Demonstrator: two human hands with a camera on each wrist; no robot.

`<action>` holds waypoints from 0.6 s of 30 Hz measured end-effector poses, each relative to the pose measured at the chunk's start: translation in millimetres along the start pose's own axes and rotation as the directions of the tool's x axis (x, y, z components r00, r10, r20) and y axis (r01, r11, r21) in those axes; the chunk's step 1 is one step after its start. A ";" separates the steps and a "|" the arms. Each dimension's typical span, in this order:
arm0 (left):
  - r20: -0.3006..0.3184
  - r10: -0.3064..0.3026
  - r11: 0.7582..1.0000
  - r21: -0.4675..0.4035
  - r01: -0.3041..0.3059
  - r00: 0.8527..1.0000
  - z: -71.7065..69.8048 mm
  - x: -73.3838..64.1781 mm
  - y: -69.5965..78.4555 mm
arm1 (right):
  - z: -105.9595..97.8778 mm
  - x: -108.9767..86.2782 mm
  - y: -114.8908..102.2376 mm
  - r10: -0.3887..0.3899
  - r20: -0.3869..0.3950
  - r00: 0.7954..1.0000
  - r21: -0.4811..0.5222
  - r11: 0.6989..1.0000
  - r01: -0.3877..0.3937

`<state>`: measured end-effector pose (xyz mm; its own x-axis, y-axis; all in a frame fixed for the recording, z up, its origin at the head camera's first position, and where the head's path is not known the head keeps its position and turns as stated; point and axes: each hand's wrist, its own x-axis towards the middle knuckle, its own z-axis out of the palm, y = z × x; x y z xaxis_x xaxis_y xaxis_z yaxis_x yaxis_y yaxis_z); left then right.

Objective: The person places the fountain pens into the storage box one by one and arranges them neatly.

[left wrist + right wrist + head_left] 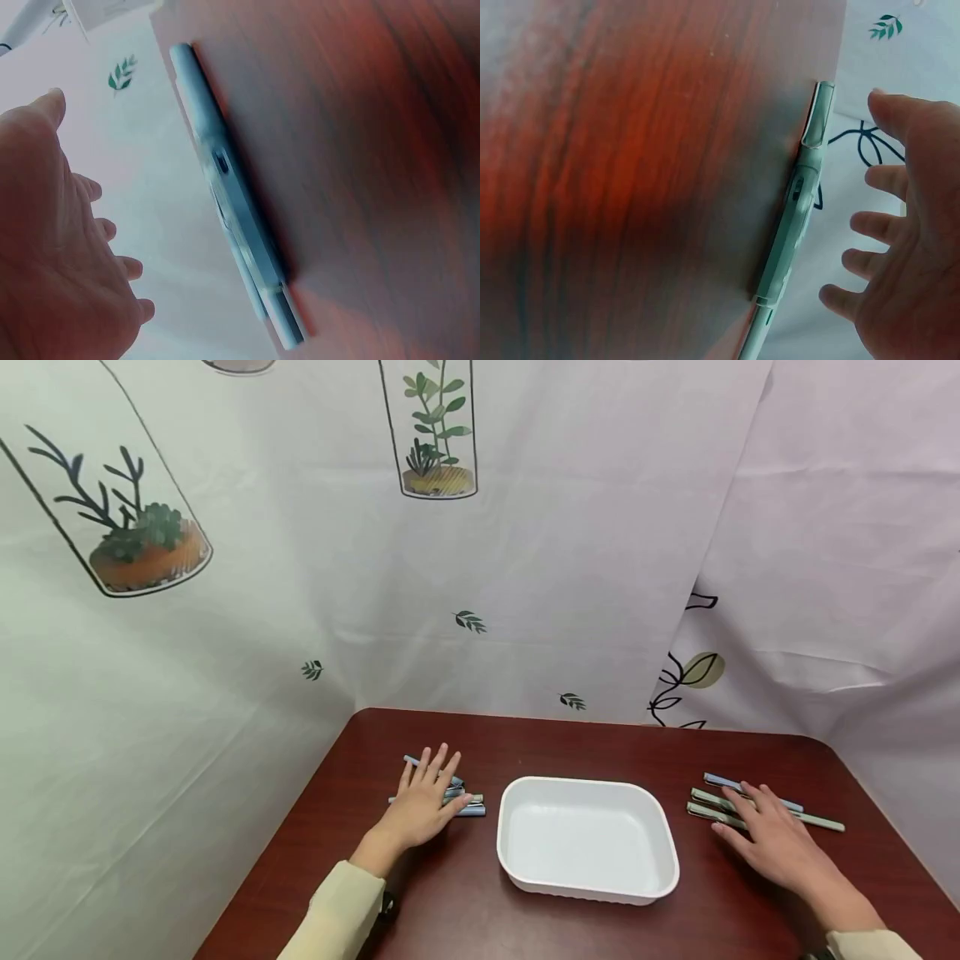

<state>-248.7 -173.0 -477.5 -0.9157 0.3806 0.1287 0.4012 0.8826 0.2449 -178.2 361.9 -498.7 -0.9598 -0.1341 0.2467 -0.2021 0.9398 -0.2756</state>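
Note:
My left hand (418,810), fingers straight and spread, is over several blue fountain pens (471,811) lying loosely together left of a white dish. It partly covers them in the head view; in the left wrist view a gap shows between the palm and the blue pens (244,217). On the other side of the dish, my right hand (776,843) has its fingers loosely extended above one blue pen (722,781) and two light green pens (708,815). The right wrist view shows its fingers apart from a green pen (787,232) with a clip. Neither hand holds anything.
Between the hands stands the white rectangular dish (585,843), with nothing inside. Everything rests on a dark red-brown wooden table (465,893). Behind and to the sides hangs a pale cloth (570,568) printed with plants, reaching the table's back edge.

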 end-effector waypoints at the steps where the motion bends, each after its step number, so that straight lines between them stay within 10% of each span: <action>1: -0.004 0.004 1.000 -0.009 -0.005 1.000 0.3 -0.8 2.3 | 0.1 -0.3 -0.4 -0.004 -0.001 1.000 -0.002 1.000 0.004; 18: 0.011 0.102 0.994 -0.033 -0.102 0.995 0.6 -3.2 35.9 | -0.6 -3.6 -1.3 0.003 0.056 0.998 -0.010 1.000 -0.002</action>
<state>-231.4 -142.4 -469.7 -0.8702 0.4718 0.1421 0.4927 0.8299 0.2616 -174.4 361.4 -498.8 -0.9697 -0.1491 0.1935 -0.1982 0.9432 -0.2667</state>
